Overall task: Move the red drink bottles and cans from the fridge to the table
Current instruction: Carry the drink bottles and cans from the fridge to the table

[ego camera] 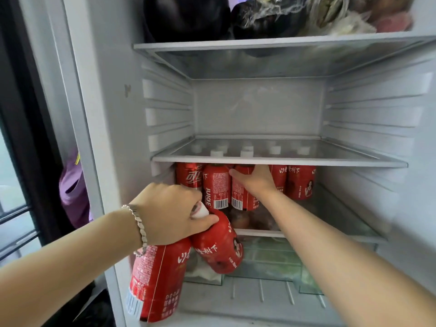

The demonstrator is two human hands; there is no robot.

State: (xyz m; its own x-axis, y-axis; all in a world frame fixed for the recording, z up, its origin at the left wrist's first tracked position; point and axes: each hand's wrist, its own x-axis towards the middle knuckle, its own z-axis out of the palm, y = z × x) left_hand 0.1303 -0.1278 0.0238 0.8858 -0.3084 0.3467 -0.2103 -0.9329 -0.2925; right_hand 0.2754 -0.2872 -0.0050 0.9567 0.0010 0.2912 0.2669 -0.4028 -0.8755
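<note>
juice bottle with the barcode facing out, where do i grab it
Take the juice bottle round its upper body from the open front: the glass shelf sits just above its cap, and a red can and another bottle flank it closely.

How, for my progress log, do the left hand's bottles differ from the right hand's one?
The two bottles in the left hand hang tilted by their necks, in front of the fridge; the shelf bottle at the right hand stands upright among others. The left grip is at the caps, the right round the body. All are red.
</note>
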